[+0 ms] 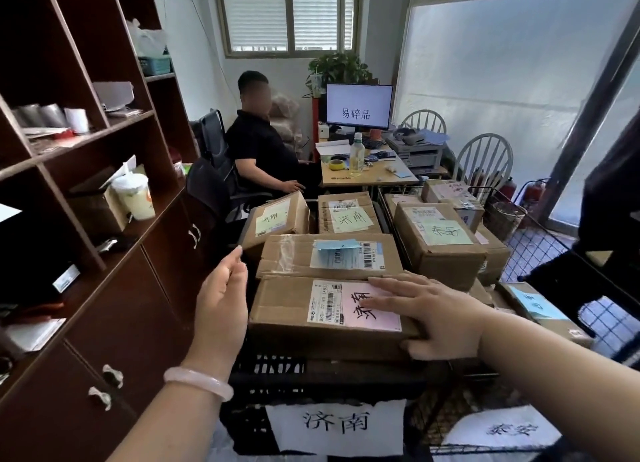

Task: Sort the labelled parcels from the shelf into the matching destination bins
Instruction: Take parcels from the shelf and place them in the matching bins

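The flat rectangular cardboard parcel (284,309), pink paper label (381,319) on top, lies on the black slotted plastic crate (270,375) fronted by a torn white paper sign (336,423). The right hand (433,309) rests flat on it, fingers straight and spread over the label, thumb at the front edge. The left hand (221,295), a smooth pale bangle (197,380) at its wrist, is loosely curled just beside the parcel's left end, holding nothing.

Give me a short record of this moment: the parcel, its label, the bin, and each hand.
parcel: cardboard box, atop the black crate
label: pink label, handwritten 济南
bin: black crate, sign reads 济南
right hand: flat on box top
left hand: beside box's left end, holding nothing
match: label and sign agree
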`<action>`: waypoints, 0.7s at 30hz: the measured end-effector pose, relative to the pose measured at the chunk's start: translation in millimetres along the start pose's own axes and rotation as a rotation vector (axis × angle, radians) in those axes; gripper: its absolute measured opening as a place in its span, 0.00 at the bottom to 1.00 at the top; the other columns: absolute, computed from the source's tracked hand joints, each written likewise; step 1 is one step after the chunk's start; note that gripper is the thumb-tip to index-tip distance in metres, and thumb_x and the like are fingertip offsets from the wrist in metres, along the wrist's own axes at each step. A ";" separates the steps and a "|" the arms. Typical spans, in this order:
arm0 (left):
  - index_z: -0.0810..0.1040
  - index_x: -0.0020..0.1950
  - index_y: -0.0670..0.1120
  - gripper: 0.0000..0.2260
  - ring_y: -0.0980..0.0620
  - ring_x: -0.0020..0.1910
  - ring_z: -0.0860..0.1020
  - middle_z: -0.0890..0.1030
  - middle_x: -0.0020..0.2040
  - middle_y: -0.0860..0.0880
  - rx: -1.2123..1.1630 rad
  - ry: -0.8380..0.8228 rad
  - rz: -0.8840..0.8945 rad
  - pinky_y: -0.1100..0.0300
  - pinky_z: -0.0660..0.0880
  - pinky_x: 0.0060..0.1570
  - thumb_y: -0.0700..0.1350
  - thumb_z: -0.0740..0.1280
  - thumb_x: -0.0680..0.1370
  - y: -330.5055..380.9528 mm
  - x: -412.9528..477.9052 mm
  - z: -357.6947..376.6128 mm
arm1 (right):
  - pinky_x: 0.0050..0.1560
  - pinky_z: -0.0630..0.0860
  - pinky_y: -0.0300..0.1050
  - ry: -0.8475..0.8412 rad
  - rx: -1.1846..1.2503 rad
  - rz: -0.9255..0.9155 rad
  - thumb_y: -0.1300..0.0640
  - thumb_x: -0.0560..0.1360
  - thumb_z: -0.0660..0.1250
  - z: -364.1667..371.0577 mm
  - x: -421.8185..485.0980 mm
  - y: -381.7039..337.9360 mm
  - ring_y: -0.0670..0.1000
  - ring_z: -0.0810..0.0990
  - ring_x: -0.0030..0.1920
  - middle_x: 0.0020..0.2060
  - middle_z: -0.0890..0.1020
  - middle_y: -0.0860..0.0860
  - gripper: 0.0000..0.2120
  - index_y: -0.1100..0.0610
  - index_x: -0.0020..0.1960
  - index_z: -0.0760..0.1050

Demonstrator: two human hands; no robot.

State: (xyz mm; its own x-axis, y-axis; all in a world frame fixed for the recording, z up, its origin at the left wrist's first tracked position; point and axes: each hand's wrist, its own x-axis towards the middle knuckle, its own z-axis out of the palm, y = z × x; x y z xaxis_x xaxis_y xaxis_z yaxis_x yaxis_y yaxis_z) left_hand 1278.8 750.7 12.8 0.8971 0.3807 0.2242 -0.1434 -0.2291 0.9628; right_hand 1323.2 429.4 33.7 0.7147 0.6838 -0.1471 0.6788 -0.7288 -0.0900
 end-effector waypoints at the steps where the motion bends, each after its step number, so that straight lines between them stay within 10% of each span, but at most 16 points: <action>1: 0.70 0.72 0.60 0.18 0.60 0.70 0.68 0.71 0.70 0.58 0.050 -0.022 0.034 0.49 0.63 0.73 0.57 0.57 0.82 1.1 -1.1 4.5 | 0.77 0.45 0.57 0.021 -0.025 -0.003 0.39 0.70 0.60 3.1 -0.9 1.6 0.45 0.41 0.78 0.78 0.44 0.37 0.38 0.25 0.72 0.42; 10: 0.56 0.75 0.66 0.27 0.63 0.70 0.56 0.63 0.76 0.57 0.484 -0.413 0.437 0.57 0.56 0.69 0.63 0.61 0.78 26.3 -32.5 88.7 | 0.67 0.28 0.36 0.284 0.061 0.285 0.23 0.69 0.51 28.2 -56.0 -4.4 0.32 0.28 0.70 0.74 0.36 0.30 0.37 0.25 0.71 0.35; 21: 0.47 0.78 0.66 0.33 0.56 0.78 0.44 0.50 0.80 0.59 0.638 -0.832 0.911 0.53 0.39 0.75 0.71 0.51 0.74 79.2 -156.5 260.6 | 0.76 0.38 0.46 0.510 0.031 1.048 0.26 0.71 0.55 53.3 -271.4 -27.7 0.47 0.40 0.78 0.79 0.45 0.44 0.42 0.38 0.78 0.41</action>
State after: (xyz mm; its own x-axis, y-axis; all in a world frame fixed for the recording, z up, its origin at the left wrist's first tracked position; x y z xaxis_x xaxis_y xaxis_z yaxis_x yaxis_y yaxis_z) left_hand 1236.0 439.5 14.6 0.6061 -0.7105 0.3575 -0.7949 -0.5562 0.2422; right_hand 1101.5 262.1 23.6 0.9127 -0.3242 0.2487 -0.2839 -0.9409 -0.1846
